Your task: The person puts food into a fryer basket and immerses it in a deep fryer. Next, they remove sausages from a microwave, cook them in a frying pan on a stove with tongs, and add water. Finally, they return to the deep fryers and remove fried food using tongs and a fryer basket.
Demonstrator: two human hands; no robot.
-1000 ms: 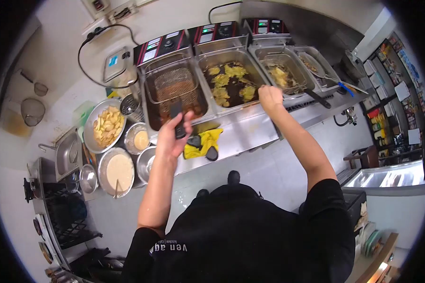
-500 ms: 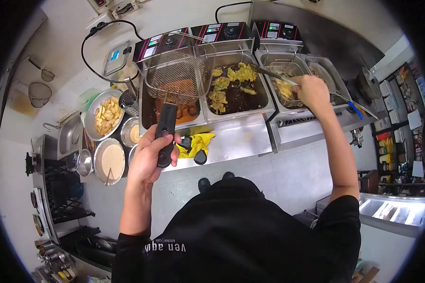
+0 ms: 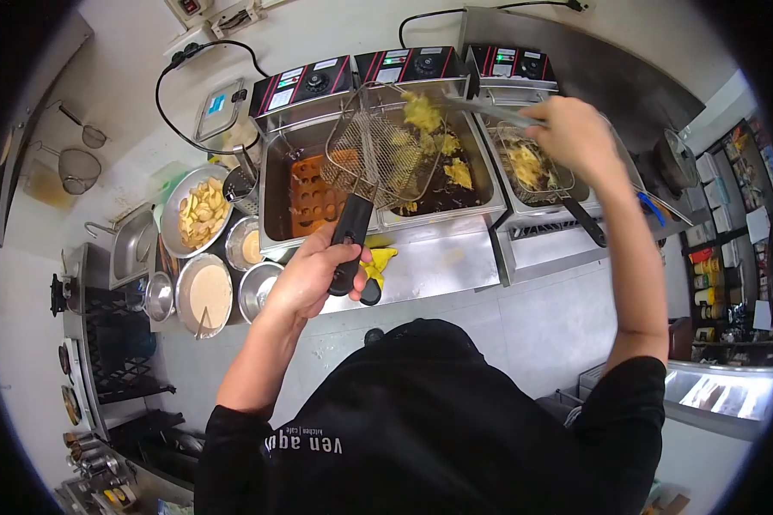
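My left hand (image 3: 313,270) is wrapped round the black handle of a wire fry basket (image 3: 374,150). The basket hangs tilted over the left and middle fryer vats. My right hand (image 3: 569,133) grips metal tongs (image 3: 494,112), whose tips hold a yellow battered fried piece (image 3: 421,112) above the basket's far right side. Under it, more fried pieces (image 3: 458,173) float in the dark oil of the middle fryer (image 3: 489,202). Right of that, a second fry basket (image 3: 548,190) with golden food sits in another vat, its black handle toward me.
At the left stand a bowl of pale cut pieces (image 3: 199,210), a bowl of batter (image 3: 208,292) and smaller metal bowls. A yellow cloth (image 3: 380,264) lies on the counter before the fryers. A blue-handled tool (image 3: 651,209) rests at the right.
The fry basket has moved right, toward the middle fryer. The tongs have risen with a fried piece from the oil. The right vat's basket handle is now visible.
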